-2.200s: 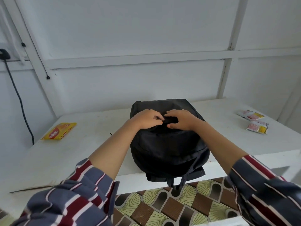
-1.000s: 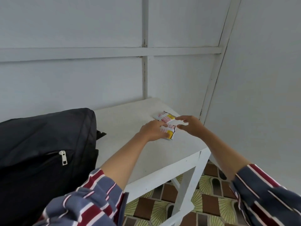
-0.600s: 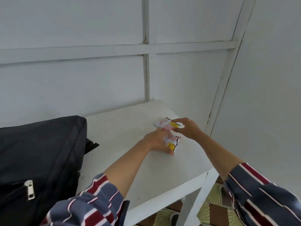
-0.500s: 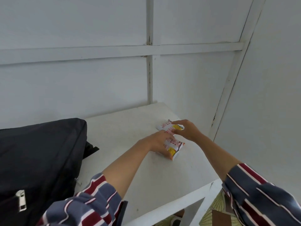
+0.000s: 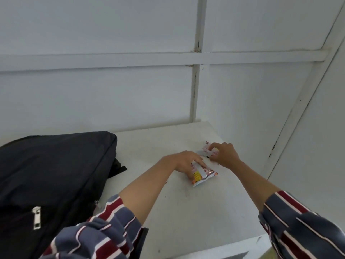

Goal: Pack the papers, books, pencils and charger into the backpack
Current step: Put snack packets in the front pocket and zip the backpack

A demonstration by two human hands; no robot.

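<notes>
Your left hand (image 5: 183,162) grips the near packet (image 5: 204,174), right hand (image 5: 225,156) pinches the far packet (image 5: 206,149); backpack (image 5: 56,174) lies leftward.

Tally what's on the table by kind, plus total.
Black backpack: 1
Snack packets: 2 (near packet gripped by the left hand; far packet pinched by the right hand)
Total: 3
</notes>
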